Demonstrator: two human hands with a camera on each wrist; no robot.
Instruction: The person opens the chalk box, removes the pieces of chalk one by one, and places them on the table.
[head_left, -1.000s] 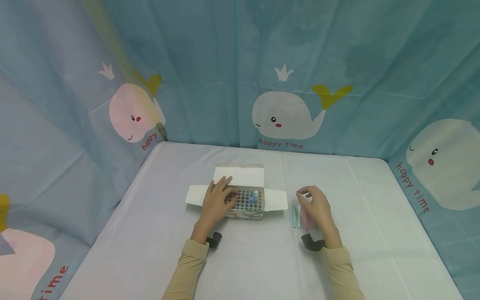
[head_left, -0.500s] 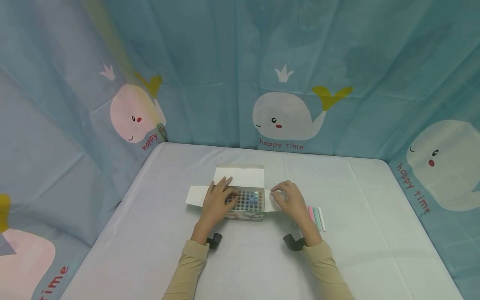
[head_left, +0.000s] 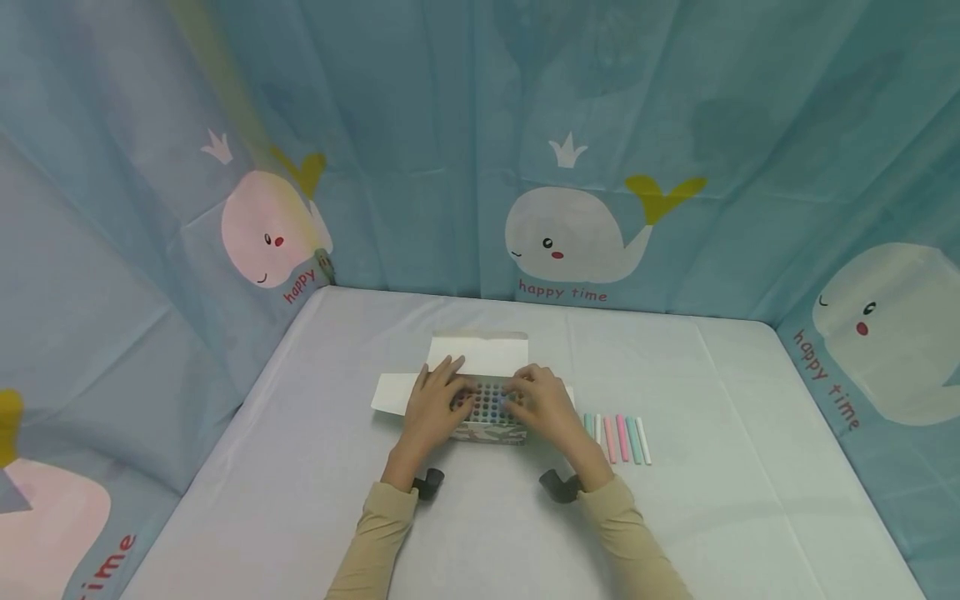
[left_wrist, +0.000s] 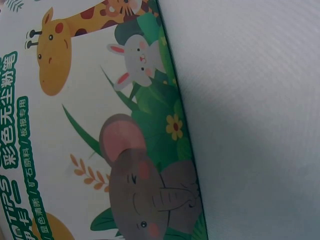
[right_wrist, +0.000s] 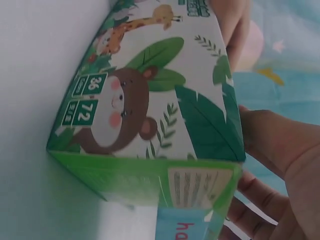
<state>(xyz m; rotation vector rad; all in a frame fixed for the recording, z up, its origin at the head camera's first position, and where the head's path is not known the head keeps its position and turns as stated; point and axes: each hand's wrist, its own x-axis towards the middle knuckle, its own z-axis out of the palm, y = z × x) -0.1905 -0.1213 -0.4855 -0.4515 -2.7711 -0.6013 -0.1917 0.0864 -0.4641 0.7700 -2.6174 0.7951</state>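
Note:
A printed cardboard chalk box (head_left: 491, 434) stands with its flaps folded out, and several chalk sticks (head_left: 485, 407) show on end inside it. My left hand (head_left: 432, 406) rests over the box's left side, thumb and forefinger apart at the opening, other fingers spread towards the back flap. My right hand (head_left: 549, 408) is over the right side, thumb and forefinger reaching down at the chalk with a gap between them. The left wrist view shows only the box's animal-printed front (left_wrist: 115, 65). In the right wrist view, my right hand (right_wrist: 300, 160) is at the box's rim, fingertips hidden behind it.
Several loose chalk sticks (head_left: 623, 438), mint, white and pink, lie in a row on the white table (head_left: 720, 467) right of the box. White flaps stick out left (head_left: 392, 393) and back (head_left: 480, 354). A blue whale-print curtain (head_left: 420, 208) hangs behind the table.
My right hand has moved left from above the loose chalk row to the box opening, leaving the row uncovered. My left hand has stayed on the box.

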